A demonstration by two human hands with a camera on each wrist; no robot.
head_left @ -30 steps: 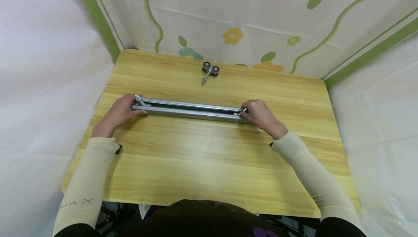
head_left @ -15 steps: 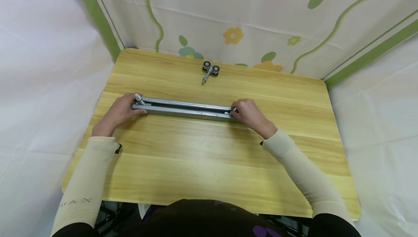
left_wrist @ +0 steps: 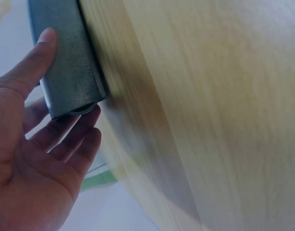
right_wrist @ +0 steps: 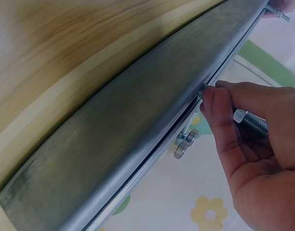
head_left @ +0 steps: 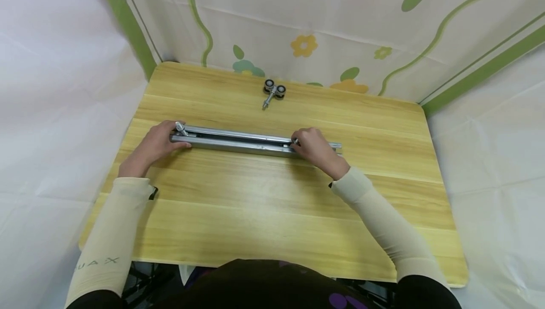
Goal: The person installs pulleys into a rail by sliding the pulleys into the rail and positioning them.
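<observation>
A grey metal rail (head_left: 238, 146), slotted along its top, lies crosswise on the table. My left hand (head_left: 157, 143) grips its left end, thumb on the near wall and fingers round the end, as the left wrist view shows. Beside those fingers a bolt (head_left: 181, 129) stands tilted out of the slot. Farther right, my right hand (head_left: 315, 145) holds a second bolt (right_wrist: 251, 122) at the slot, its threaded shank within the curled fingers and the fingertips right at the slot's edge. Whatever carries this bolt inside the rail is hidden.
A roller trolley (head_left: 274, 92) with black-rimmed wheels and a bolt lies behind the rail, near the back edge of the wooden table (head_left: 255, 214). A white printed curtain (head_left: 272, 25) hangs behind, with white sheets on both sides.
My right hand has slid leftward along the rail with the bolt, and the rail's right end has come into view. The left hand has stayed at its end.
</observation>
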